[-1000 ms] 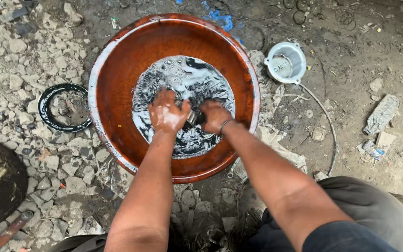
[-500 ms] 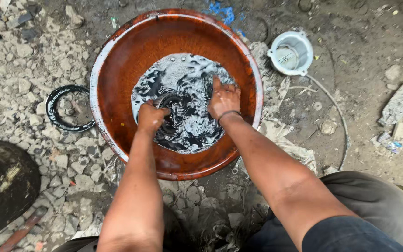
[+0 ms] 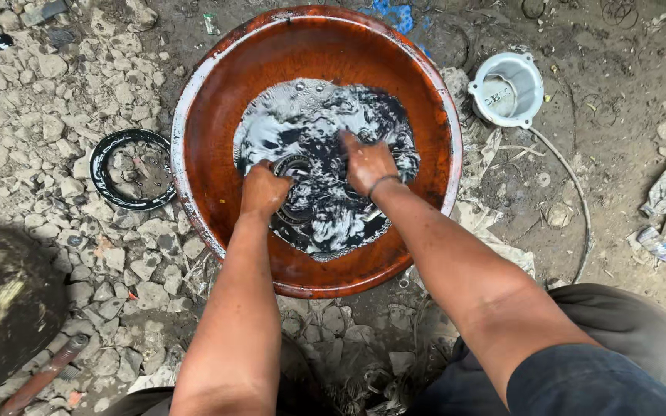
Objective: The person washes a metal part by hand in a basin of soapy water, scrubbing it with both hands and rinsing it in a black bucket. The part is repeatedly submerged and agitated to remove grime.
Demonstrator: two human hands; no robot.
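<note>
The round metal part [image 3: 296, 192], wet with black liquid in the rusty basin [image 3: 217, 115], looks heavy, stiff and slippery; the left hand [image 3: 262, 189] closes on its rim, right hand [image 3: 368, 163] presses flat, open.

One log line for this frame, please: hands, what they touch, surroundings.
left hand: gripping round metal part | right hand: flat in dark liquid | basin: rust-brown, on rubble | nearby: black ring, white cup

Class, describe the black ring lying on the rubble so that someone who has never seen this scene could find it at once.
Start at the big rust-orange basin of dark liquid where both hands work. Look just outside its rim on the person's left, on the pale broken stones. The black ring lies flat there, shiny and circular with rubble showing through its middle, unlike the white cup on the other side.
</note>
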